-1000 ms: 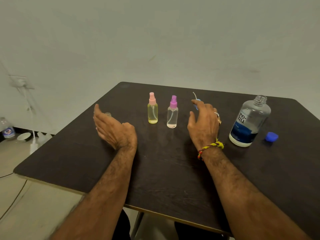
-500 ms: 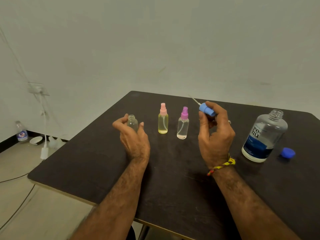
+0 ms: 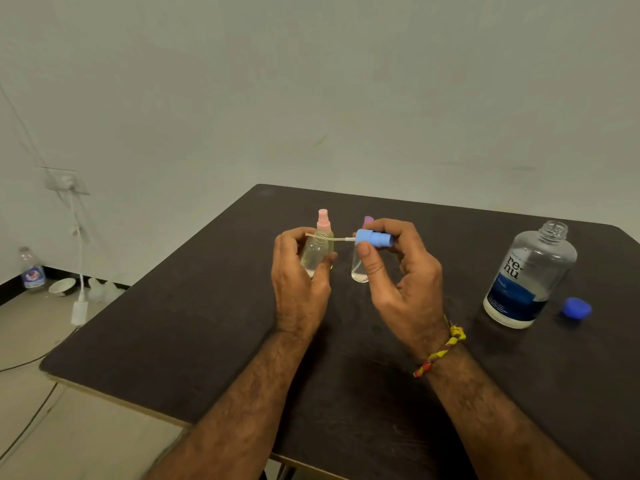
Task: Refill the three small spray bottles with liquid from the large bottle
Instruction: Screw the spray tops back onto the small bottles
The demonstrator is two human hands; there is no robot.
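left hand [image 3: 298, 271]: now gripping open bottle [image 3: 314, 252] | blue sprayer [image 3: 374, 238]: tilted sideways, tube seemingly at bottle mouth

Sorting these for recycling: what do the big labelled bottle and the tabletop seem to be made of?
The large clear bottle with the blue label looks like glossy transparent plastic: you see through it, and it carries soft highlights. The dark brown tabletop looks like matt laminate over board, judging by its pale edge; that is uncertain.
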